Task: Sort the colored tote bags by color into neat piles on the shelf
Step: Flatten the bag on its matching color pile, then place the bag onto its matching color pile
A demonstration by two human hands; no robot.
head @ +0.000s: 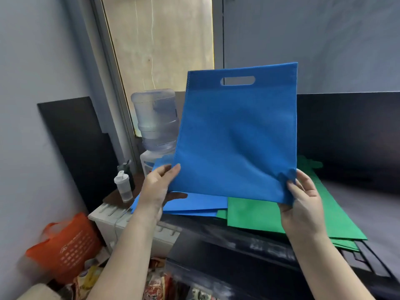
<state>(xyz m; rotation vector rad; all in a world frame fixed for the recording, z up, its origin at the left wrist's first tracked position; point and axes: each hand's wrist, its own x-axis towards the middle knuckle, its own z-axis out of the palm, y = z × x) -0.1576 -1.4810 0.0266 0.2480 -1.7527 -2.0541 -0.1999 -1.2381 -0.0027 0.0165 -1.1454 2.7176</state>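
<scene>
A blue tote bag with a die-cut handle slot is held upright above the dark shelf, its bottom corners pinched by the left hand and the right hand. Under it, at the shelf's front edge, lie a blue pile and, touching it on the right, a green pile. Beyond the shelf's left end stand a water dispenser, a small bottle and an orange bag, against grey walls.

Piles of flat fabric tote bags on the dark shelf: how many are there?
2: a blue pile on the left and a green pile beside it on the right. Parts are hidden behind the held blue fabric tote bag.
</scene>
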